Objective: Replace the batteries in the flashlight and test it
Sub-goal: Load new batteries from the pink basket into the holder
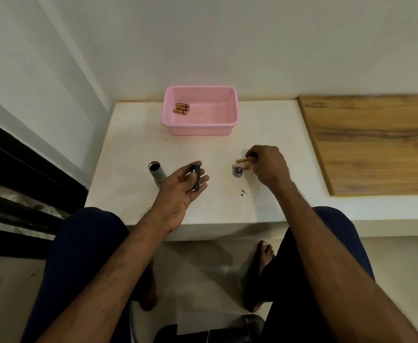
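A black holder (196, 178) is held in the left hand (180, 191), palm up, thumb pressed onto it. A battery (241, 160) is pinched by the right hand (268, 167), possibly touching the cap (238, 171) at its 6 o'clock. The flashlight (156, 174) lies at the left hand's 9 o'clock.

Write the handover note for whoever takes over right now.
The left hand, palm up, holds the black battery holder. The right hand pinches one orange battery beside the end cap on the table. The flashlight body lies open, left of the left hand. More batteries lie in the pink basket.
Done: flashlight opened, holder out.
Left: load holder, reassemble, test.
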